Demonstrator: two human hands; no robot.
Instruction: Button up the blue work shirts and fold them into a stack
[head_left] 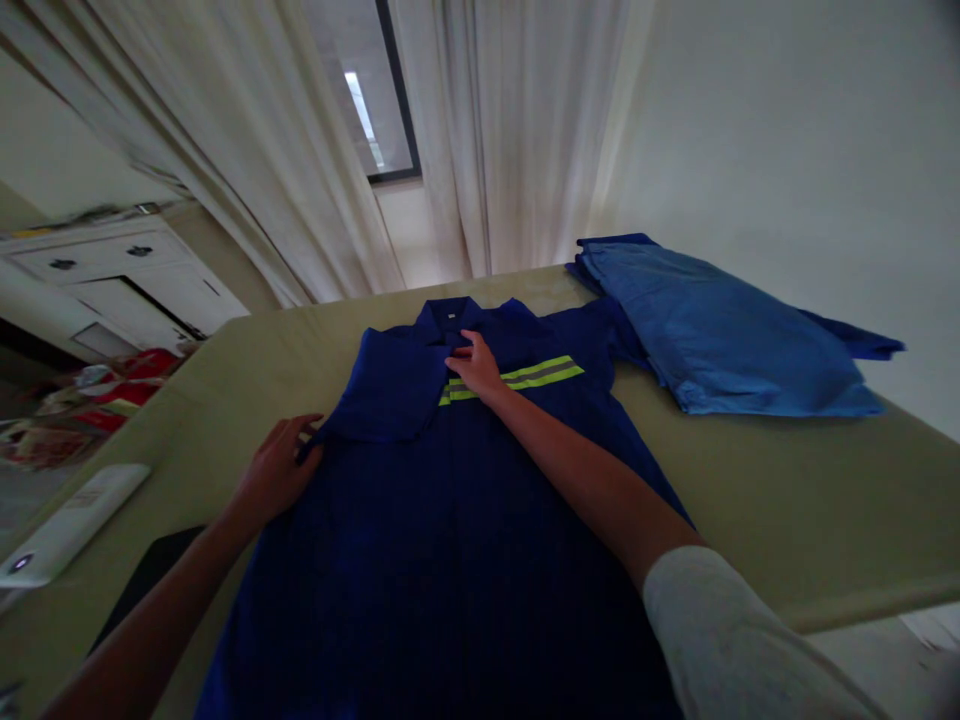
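A dark blue work jacket [450,530] lies front up on the table, its collar at the far end and a yellow and silver reflective stripe across the chest. Its left-side sleeve [394,390] is folded inward over the chest and covers part of the stripe. My left hand [281,465] pinches the fabric at the outer fold of that sleeve, fingers closed. Near the middle of the chest, my right hand [476,368] grips the inner end of the same sleeve between thumb and fingers. The other sleeve stretches out to the right, partly under a lighter blue garment.
Folded blue clothes [735,330] lie at the table's right rear. On the left are a white device [75,525] and a black flat item [150,570], partly behind my forearm. Curtains [517,140] hang behind the table [795,520]; a white cabinet [127,270] stands at far left.
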